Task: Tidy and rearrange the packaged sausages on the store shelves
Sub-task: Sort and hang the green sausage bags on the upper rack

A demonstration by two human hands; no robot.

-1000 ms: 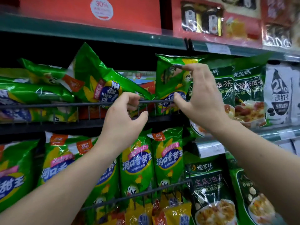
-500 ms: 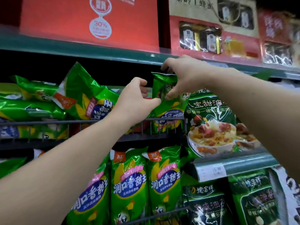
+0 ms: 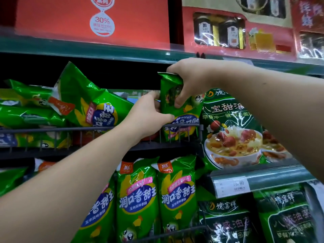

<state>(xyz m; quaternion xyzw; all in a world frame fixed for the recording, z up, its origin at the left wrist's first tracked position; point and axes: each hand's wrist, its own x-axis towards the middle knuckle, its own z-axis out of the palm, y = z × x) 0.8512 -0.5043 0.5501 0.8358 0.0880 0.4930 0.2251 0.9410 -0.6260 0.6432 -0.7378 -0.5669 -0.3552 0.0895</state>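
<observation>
A green sausage pack (image 3: 182, 118) stands upside down at the right end of the upper wire rack (image 3: 70, 129). My right hand (image 3: 187, 81) grips its top edge from above, thumb on the front. My left hand (image 3: 149, 116) holds the pack's left side, thumb across its front. Another green sausage pack (image 3: 84, 102) lies tilted in the rack to the left, over flat packs (image 3: 26, 114). Upright sausage packs (image 3: 138, 199) hang in the lower wire rack.
Dark green soup-mix bags (image 3: 233, 134) stand right of the rack, with more bags (image 3: 228, 223) below a price rail (image 3: 233, 186). Red gift boxes (image 3: 91, 20) with jars (image 3: 217, 32) sit on the top shelf (image 3: 87, 50) just above my hands.
The view has moved closer. My right hand has closed more firmly over the pack's top edge, and my left hand has shifted right onto the pack's side.
</observation>
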